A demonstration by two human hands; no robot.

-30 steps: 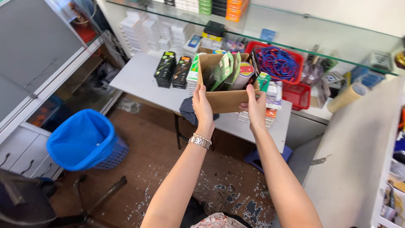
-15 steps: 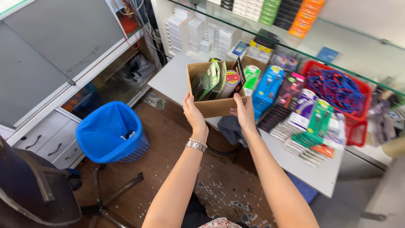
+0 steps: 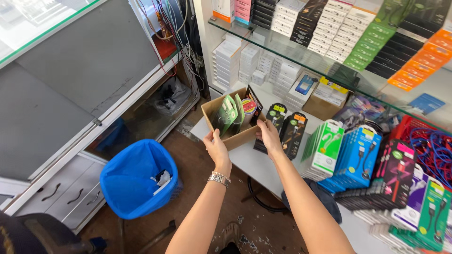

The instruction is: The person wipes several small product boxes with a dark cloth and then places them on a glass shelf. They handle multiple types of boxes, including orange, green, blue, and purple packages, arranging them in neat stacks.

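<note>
I hold an open brown cardboard box (image 3: pixel 241 137) with both hands at the left end of a white table (image 3: pixel 254 164). My left hand (image 3: pixel 216 148) grips its near left side; a metal watch (image 3: pixel 219 178) is on that wrist. My right hand (image 3: pixel 269 135) grips the near right corner. Inside the box stand green packets (image 3: pixel 228 114) and a few other flat retail packs. The box rests on or just above the table edge; I cannot tell which.
Black packs (image 3: pixel 287 128) lie right of the box, then rows of green, blue and pink cable packs (image 3: pixel 358 157). A blue-lined bin (image 3: pixel 139 178) stands below left. A glass shelf (image 3: pixel 329 70) with stacked boxes hangs above. A red basket (image 3: pixel 431 146) sits at right.
The box moved left along the table to its left end, both hands still on it. My view swung left, bringing the bin and cabinet closer.
</note>
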